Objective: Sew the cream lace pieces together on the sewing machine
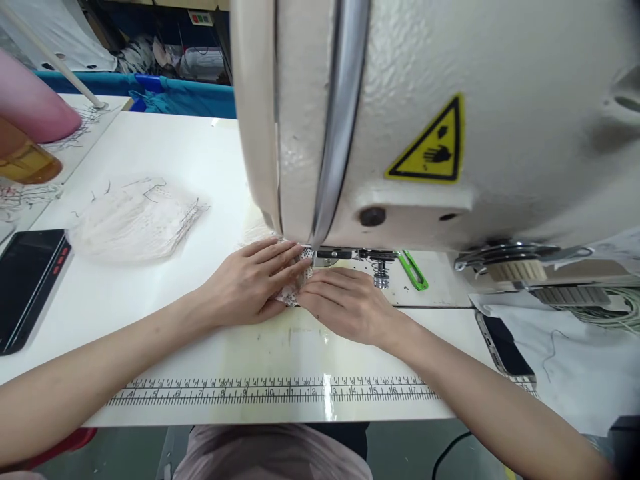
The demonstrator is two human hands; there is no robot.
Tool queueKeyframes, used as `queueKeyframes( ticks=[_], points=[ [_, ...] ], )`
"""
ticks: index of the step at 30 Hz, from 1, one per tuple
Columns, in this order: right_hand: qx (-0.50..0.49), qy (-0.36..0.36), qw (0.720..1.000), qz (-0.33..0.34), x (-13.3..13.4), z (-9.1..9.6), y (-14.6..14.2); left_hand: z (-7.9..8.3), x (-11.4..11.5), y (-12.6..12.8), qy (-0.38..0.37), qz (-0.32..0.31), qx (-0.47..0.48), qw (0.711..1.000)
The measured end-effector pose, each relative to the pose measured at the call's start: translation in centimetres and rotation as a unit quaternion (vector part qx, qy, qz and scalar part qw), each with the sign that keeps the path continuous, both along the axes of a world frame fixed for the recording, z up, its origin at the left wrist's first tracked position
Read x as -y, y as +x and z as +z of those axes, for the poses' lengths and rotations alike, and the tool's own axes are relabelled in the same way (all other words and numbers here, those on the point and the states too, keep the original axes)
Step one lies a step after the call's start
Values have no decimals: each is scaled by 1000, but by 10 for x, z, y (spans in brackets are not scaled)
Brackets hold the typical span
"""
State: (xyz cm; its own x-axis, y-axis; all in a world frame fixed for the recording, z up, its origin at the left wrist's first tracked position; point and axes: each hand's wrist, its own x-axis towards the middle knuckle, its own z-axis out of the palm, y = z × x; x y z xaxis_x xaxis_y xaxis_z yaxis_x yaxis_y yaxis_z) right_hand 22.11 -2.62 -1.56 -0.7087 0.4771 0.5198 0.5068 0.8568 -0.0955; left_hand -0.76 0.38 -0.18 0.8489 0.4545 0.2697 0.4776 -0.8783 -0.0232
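A small piece of white dotted fabric (295, 283) lies under the head of a cream sewing machine (430, 113), by the presser foot (331, 254). My left hand (250, 283) lies flat on the fabric's left side, fingers stretched toward the needle area. My right hand (345, 303) rests on the fabric's right side, fingers together and pressed down on it. Most of the fabric is hidden beneath both hands.
A pile of pale fabric pieces (135, 217) sits on the white table (165, 147) at left, beside a black device (25, 283). Green thread snips (414, 270) lie right of the needle. A phone (505, 350) lies at right. A printed ruler (275, 390) runs along the front edge.
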Motion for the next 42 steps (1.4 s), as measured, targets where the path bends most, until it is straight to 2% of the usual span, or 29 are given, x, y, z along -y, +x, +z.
queueKeyframes(
  ticks=[7, 20, 26, 29, 31, 37, 42],
  points=[
    [14, -27, 999, -19, -2, 5, 3, -1, 2, 1, 4, 11, -10, 1000],
    [24, -19, 999, -28, -8, 9, 13, 1, 3, 0, 25, 11, -31, 999],
    [31, 30, 996, -72, -4, 22, 12, 2, 2, 2, 26, 14, -34, 999],
    [32, 48, 994, -94, -4, 23, 13, 3, 3, 2, 29, 18, -42, 999],
    [29, 37, 995, -90, -7, 19, 15, 3, 3, 2, 43, 8, -34, 998],
    [16, -31, 998, -51, -12, 8, 17, 2, 5, 4, 104, -72, 43, 991],
    [8, -14, 1000, -26, -7, 12, 12, 3, 7, 6, 108, -54, 58, 991]
  ],
)
